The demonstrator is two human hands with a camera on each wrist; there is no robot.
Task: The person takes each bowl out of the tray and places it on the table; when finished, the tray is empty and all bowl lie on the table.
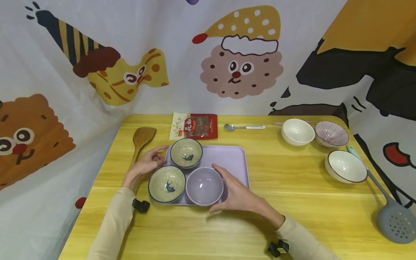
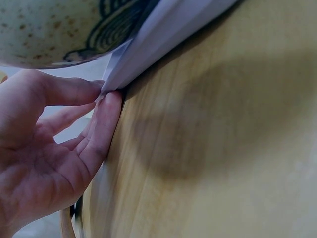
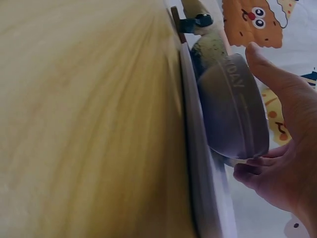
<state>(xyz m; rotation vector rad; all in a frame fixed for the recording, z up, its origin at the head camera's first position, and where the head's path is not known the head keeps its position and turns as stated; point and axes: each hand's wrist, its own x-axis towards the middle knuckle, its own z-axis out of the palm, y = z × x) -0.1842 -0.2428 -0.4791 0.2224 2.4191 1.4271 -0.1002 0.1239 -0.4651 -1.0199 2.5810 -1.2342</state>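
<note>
**Two hands at a tray of three bowls**

The left hand (image 1: 147,164) pinches the edge of a lavender rectangular tray (image 1: 227,155) between thumb and fingers, down at its left side. The right hand (image 1: 238,193) grips a plain lavender round bowl (image 1: 204,186), thumb on the near side and fingers round the far side. That bowl sits over the front of the tray, just beside a speckled cream bowl with a blue rim and a blue fish (image 1: 167,184). A second such bowl (image 1: 186,153) is behind them, toward the tray's back left.

The tray lies on a yellow wood-grained table (image 1: 276,224). A brown wooden spatula (image 1: 143,139) is to its left; behind it are a red-and-cream packet (image 1: 195,126) and a metal spoon with a white handle (image 1: 243,127). Well to the right stand a white bowl (image 1: 297,132), a purple-streaked bowl (image 1: 331,133) and a dark-rimmed white bowl (image 1: 346,167), with a grey slotted skimmer (image 1: 396,222) nearby.
</note>
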